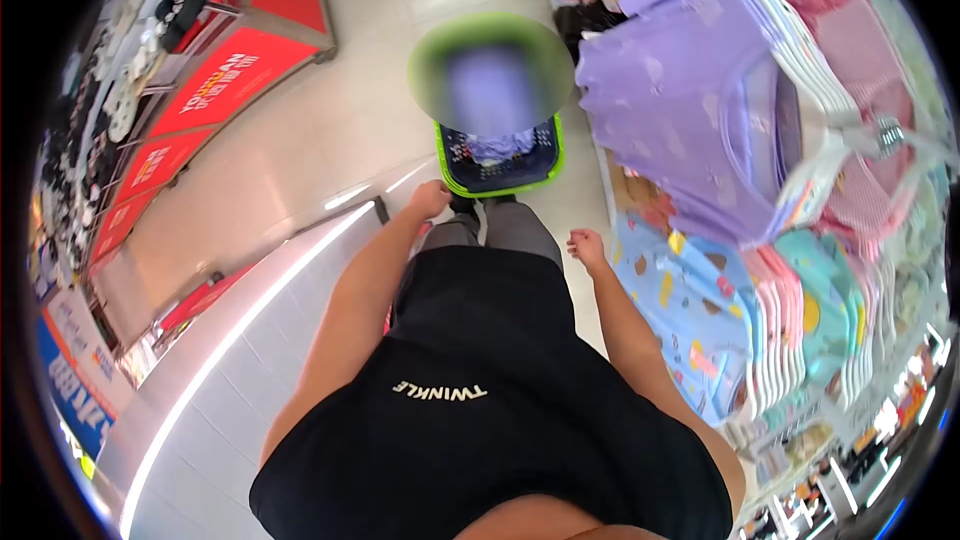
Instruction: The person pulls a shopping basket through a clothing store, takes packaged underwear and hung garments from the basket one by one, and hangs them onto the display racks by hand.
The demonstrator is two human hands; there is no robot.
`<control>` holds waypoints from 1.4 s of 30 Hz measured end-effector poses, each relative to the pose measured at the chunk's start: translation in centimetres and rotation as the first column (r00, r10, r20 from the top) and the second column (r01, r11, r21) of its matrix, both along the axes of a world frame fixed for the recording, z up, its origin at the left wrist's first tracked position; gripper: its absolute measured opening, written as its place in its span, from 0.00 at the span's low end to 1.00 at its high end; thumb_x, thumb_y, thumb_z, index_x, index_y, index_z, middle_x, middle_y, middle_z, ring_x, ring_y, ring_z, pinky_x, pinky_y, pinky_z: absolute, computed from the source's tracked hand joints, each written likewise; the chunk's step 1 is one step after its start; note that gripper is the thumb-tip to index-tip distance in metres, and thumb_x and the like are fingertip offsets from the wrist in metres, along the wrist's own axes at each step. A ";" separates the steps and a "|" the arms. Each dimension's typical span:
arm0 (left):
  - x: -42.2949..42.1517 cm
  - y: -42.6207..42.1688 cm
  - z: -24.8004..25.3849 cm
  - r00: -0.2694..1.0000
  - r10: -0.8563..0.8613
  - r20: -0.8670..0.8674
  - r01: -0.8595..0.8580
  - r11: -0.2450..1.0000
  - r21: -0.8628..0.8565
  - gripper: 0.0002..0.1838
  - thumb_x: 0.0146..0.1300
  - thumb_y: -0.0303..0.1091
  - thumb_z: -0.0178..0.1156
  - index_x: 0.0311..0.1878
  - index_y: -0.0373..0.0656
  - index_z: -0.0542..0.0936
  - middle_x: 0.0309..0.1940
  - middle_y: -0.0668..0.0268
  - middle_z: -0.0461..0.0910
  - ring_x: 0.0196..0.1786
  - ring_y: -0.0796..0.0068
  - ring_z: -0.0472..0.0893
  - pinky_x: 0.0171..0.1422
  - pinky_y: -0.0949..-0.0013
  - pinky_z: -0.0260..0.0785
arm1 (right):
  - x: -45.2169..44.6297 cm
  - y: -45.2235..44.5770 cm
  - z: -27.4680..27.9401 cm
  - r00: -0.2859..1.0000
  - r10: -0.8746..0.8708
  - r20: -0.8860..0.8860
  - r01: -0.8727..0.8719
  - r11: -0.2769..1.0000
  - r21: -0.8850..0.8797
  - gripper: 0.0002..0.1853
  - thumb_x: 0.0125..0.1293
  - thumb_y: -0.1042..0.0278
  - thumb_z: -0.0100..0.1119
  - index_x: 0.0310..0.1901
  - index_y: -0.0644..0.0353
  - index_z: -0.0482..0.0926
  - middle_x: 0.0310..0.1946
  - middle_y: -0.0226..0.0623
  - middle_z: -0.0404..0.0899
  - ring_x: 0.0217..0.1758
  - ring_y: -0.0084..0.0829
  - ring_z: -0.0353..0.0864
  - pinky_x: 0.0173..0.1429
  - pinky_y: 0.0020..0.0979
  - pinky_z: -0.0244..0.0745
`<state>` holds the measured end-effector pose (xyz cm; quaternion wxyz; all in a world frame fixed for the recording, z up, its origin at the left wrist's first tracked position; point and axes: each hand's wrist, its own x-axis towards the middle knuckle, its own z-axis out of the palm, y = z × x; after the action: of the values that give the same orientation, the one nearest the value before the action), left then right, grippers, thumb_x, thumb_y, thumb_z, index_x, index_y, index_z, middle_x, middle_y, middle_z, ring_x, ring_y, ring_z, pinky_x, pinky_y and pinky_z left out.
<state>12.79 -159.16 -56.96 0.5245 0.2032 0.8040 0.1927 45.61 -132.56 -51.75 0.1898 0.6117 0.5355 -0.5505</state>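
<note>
A dark blue basket with a lime-green rim [505,192] stands on the floor just beyond my feet. Purple cloth [500,146] lies in it, and a round blur hides its far part. My left hand [432,198] hangs near the basket's near left corner, apart from it as far as I can see. Its fingers are curled in, with nothing visible in them. My right hand [588,247] hangs at my side between the basket and the clothes rack, fingers loosely bent and apart, holding nothing. A purple garment [690,100] on a white hanger hangs nearest to it on the right.
Blue patterned clothes [690,310] and pink ones on white hangers line the right side. A white shelf with a lit edge [250,370] stands close on my left. Red-panelled display stands [220,80] carry goods farther left. Pale floor tiles [380,0] run ahead.
</note>
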 end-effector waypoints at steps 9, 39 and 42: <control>-4.8 5.6 -1.9 0.999 -0.048 -0.021 0.046 0.993 -0.108 0.14 0.57 0.40 0.59 0.44 0.47 0.83 0.42 0.54 0.84 0.48 0.52 0.82 0.56 0.54 0.73 | -7.7 2.4 -3.1 0.998 0.022 -0.060 -0.029 0.992 -0.125 0.12 0.68 0.67 0.52 0.48 0.61 0.79 0.33 0.36 0.82 0.28 0.24 0.81 0.32 0.26 0.76; -4.4 13.8 -28.3 0.648 0.391 0.654 -0.179 0.912 -0.368 0.12 0.60 0.39 0.59 0.42 0.44 0.82 0.30 0.61 0.82 0.26 0.71 0.80 0.31 0.67 0.75 | -7.4 -6.3 2.8 0.886 -0.315 0.340 0.366 0.925 -0.098 0.14 0.69 0.68 0.50 0.53 0.63 0.77 0.37 0.38 0.83 0.35 0.27 0.83 0.39 0.26 0.78; -4.9 13.9 -25.6 0.693 0.420 0.585 -0.269 0.904 -0.331 0.15 0.59 0.42 0.59 0.42 0.40 0.80 0.24 0.62 0.81 0.21 0.69 0.79 0.24 0.66 0.72 | -9.1 -5.3 2.8 0.898 -0.329 0.292 0.363 0.929 -0.070 0.14 0.69 0.69 0.52 0.52 0.63 0.77 0.37 0.38 0.83 0.35 0.27 0.83 0.40 0.25 0.79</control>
<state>7.90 -145.31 -82.54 0.7411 -0.0901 0.6141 0.2559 36.46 -137.83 -48.99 0.1982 0.7548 0.3516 -0.5170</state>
